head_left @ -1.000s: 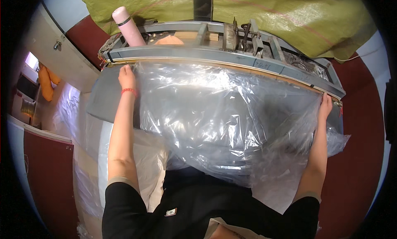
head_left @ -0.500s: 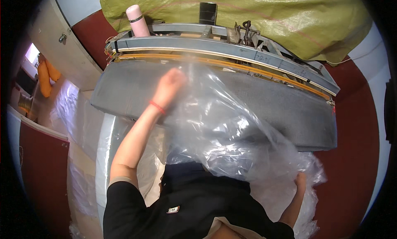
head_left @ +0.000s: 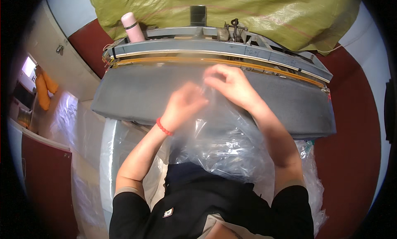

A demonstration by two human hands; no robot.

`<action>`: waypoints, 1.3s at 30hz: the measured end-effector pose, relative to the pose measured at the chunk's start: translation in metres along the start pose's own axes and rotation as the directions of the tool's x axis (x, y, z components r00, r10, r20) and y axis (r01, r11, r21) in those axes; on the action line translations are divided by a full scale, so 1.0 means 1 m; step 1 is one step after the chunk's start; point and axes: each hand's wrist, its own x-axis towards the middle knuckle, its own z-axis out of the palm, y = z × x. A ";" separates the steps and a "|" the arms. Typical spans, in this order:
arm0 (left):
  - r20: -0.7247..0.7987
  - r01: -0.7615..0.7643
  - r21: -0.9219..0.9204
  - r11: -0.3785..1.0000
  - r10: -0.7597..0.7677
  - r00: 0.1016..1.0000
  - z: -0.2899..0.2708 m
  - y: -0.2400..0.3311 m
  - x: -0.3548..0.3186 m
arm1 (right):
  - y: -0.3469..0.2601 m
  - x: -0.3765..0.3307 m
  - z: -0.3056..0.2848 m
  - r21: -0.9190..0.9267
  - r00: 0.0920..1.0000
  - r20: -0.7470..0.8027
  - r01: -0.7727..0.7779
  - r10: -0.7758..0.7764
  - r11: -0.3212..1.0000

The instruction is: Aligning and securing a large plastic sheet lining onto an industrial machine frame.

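A clear plastic bag (head_left: pixel 225 144) lies crumpled over the near edge of a grey padded bench (head_left: pixel 136 96), its bulk hanging down against the person's dark shirt. Its top edge is gathered up between both hands, which meet over the middle of the bench.

The left hand (head_left: pixel 184 104), with a red bead bracelet (head_left: pixel 163 127) at the wrist, has its fingers curled onto the film; it is blurred, so the exact grip is hard to read, but it seems to pinch the plastic. The right hand (head_left: pixel 229 84), just beside it and a little farther out, has its fingers bent in a narrow grip on the same bunched edge.

Judging by this, the bag is being gathered or opened at its mouth. Nothing shows inside it, and it is not spread flat along the bench, so most of the handling looks yet to be done.

Beyond the hands, a long metal bar with a yellow strip (head_left: pixel 264 65) runs across the far side of the bench. Farther out left of the hands stands a pink flask (head_left: pixel 131 27), and behind that lies a yellow-green tarp (head_left: pixel 264 15). More clear plastic sheeting (head_left: pixel 82 127) lies low to the left of the hands.
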 end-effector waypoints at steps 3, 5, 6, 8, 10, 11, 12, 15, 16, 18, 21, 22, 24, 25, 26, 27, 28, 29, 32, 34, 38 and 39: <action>0.416 0.088 0.103 0.991 -0.123 0.901 -0.022 -0.012 -0.018 | 0.010 0.007 0.003 0.230 0.956 0.154 -0.280 0.249 0.932; 0.658 0.091 0.107 0.990 -0.139 0.740 -0.039 -0.047 -0.052 | 0.018 0.004 -0.024 0.161 0.946 -0.126 -0.278 0.299 0.947; 0.740 0.151 0.220 0.964 -0.266 0.618 -0.055 -0.068 -0.076 | 0.026 0.002 -0.038 0.069 0.913 -0.252 -0.313 0.320 0.947; 0.649 0.138 0.621 0.771 -0.605 0.462 -0.098 -0.129 -0.131 | 0.049 -0.010 -0.084 -0.021 0.844 -0.476 -0.290 0.245 0.957; 0.096 0.042 0.990 0.133 -0.866 0.491 -0.166 -0.158 -0.180 | 0.090 -0.038 -0.141 -0.182 0.766 -0.606 -0.393 0.212 0.901; -0.123 0.164 0.986 -0.038 -0.824 0.553 -0.230 -0.196 -0.218 | 0.114 -0.059 -0.173 -0.244 0.761 -0.611 -0.442 0.218 0.863; -0.274 0.361 0.928 -0.094 -0.829 0.488 -0.267 -0.184 -0.214 | 0.131 -0.079 -0.189 -0.317 0.776 -0.622 -0.373 0.105 0.872; -0.662 0.543 0.749 -0.379 -0.399 0.635 -0.384 -0.120 -0.203 | 0.186 -0.140 -0.248 -0.445 0.719 -0.692 -0.496 0.065 0.745; -0.724 0.730 0.673 -0.122 0.092 0.683 -0.431 -0.105 -0.212 | 0.215 -0.164 -0.276 -0.547 0.746 -0.664 -0.538 0.058 0.641; -0.451 0.794 0.590 -0.144 0.757 0.472 -0.382 -0.030 -0.130 | 0.222 -0.199 -0.302 -0.524 0.653 -0.747 -0.694 0.124 0.494; -0.578 0.565 0.718 0.406 0.800 0.159 -0.351 -0.025 -0.071 | 0.236 -0.242 -0.337 -0.530 0.596 -0.800 -0.758 0.073 0.379; -0.806 0.533 0.591 0.606 0.465 0.365 -0.335 -0.041 -0.055 | 0.238 -0.257 -0.352 -0.529 0.583 -0.808 -0.782 0.087 0.329; -0.663 0.528 0.726 0.441 0.242 0.709 -0.357 -0.116 -0.057 | 0.240 -0.254 -0.351 -0.522 0.559 -0.810 -0.825 0.176 0.219; -0.643 0.517 0.739 0.433 0.223 0.733 -0.372 -0.159 -0.062 | 0.240 -0.249 -0.349 -0.512 0.516 -0.819 -0.855 0.251 0.085; -0.615 0.492 0.753 0.437 0.198 0.763 -0.381 -0.189 -0.061 | 0.244 -0.260 -0.359 -0.515 0.519 -0.817 -0.853 0.252 0.089; -0.612 0.485 0.749 0.451 0.190 0.768 -0.367 -0.189 -0.042 | 0.241 -0.275 -0.376 -0.558 0.539 -0.801 -0.830 0.259 0.002; -0.689 0.646 0.688 0.330 0.016 0.725 -0.342 -0.172 -0.019 | 0.236 -0.282 -0.389 -0.596 0.557 -0.785 -0.799 0.270 -0.084; -0.761 0.772 0.614 0.165 -0.134 0.634 -0.330 -0.160 -0.006 | 0.235 -0.285 -0.392 -0.597 0.558 -0.785 -0.798 0.269 -0.087; -0.787 0.799 0.593 0.097 -0.142 0.601 -0.362 -0.169 -0.014 | 0.235 -0.258 -0.379 -0.602 0.547 -0.787 -0.783 0.284 -0.159; -0.813 0.830 0.557 0.043 -0.180 0.555 -0.369 -0.167 -0.010 | 0.234 -0.247 -0.374 -0.620 0.551 -0.772 -0.762 0.317 -0.185; -0.835 0.815 0.538 0.215 0.006 0.550 -0.376 -0.173 -0.009 | 0.242 -0.244 -0.388 -0.658 0.538 -0.743 -0.697 0.399 -0.285; -0.850 0.831 0.515 0.211 0.003 0.527 -0.384 -0.170 -0.016 | 0.244 -0.242 -0.391 -0.678 0.559 -0.725 -0.684 0.403 -0.270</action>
